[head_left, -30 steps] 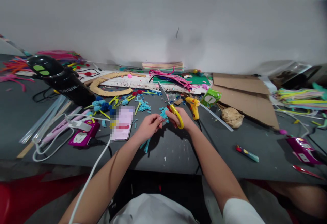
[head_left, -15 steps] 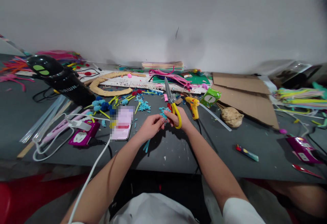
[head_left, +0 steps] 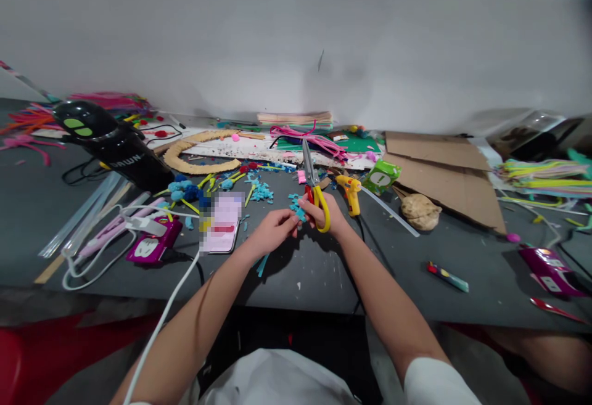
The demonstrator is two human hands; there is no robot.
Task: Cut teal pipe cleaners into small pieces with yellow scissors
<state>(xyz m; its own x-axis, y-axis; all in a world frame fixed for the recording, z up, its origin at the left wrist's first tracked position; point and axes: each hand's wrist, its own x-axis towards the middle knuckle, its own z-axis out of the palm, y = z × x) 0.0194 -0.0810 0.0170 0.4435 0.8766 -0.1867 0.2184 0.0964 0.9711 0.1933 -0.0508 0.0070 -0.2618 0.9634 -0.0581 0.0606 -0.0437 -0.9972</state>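
Observation:
My left hand (head_left: 277,229) is closed in a pinch at the table's middle, its fingertips on a small blue fuzzy piece, apparently cut pipe cleaner (head_left: 300,214). Right across from it, my right hand (head_left: 330,215) has its thumb at the same piece. Scissors (head_left: 311,164) with yellow and red handles hang in my right hand, blades pointing away from me. Several blue bits (head_left: 293,198) lie just beyond the fingertips. Blue strips (head_left: 263,265) stick out below my left wrist; whether my hand holds them is hidden. A heap of blue clippings (head_left: 261,190) lies farther back.
A phone (head_left: 222,223) lies left of my hands, with a white cable and purple power socket (head_left: 152,241) beyond. A black bottle (head_left: 120,146) stands back left. Right are a yellow glue gun (head_left: 350,192), green box (head_left: 382,175), brown lump (head_left: 420,211) and cardboard (head_left: 444,177).
My right hand and the scissors have shifted very slightly right and toward me. The blue bits by the fingertips show a little more. My left hand is nearly unmoved.

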